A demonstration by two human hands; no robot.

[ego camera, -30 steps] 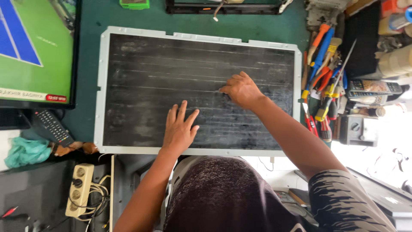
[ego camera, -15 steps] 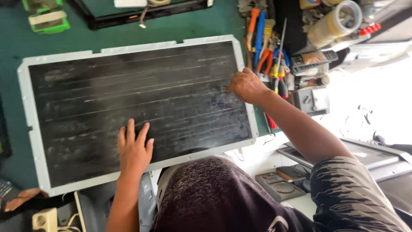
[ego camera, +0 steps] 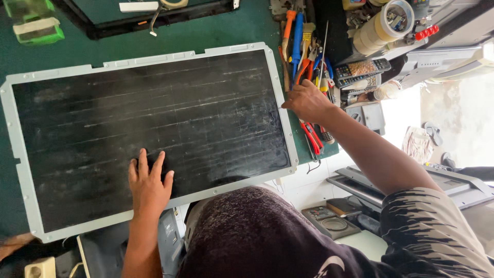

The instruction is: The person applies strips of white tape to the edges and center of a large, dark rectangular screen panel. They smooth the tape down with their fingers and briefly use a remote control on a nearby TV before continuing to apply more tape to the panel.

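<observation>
Dark panel (ego camera: 154, 128) flat on green bench (ego camera: 242, 25); left hand (ego camera: 149, 183) spread empty on it, right hand (ego camera: 307, 100) half-curled at hand tools (ego camera: 303, 51), grip unclear, none lifted.

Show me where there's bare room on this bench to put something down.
The green mat is bare between the dark panel's top edge and the black frame above it. The panel's left half is free, beyond the left hand. It is crowded right of the panel: the right hand sits among screwdrivers and pliers, remotes and tape rolls.
</observation>
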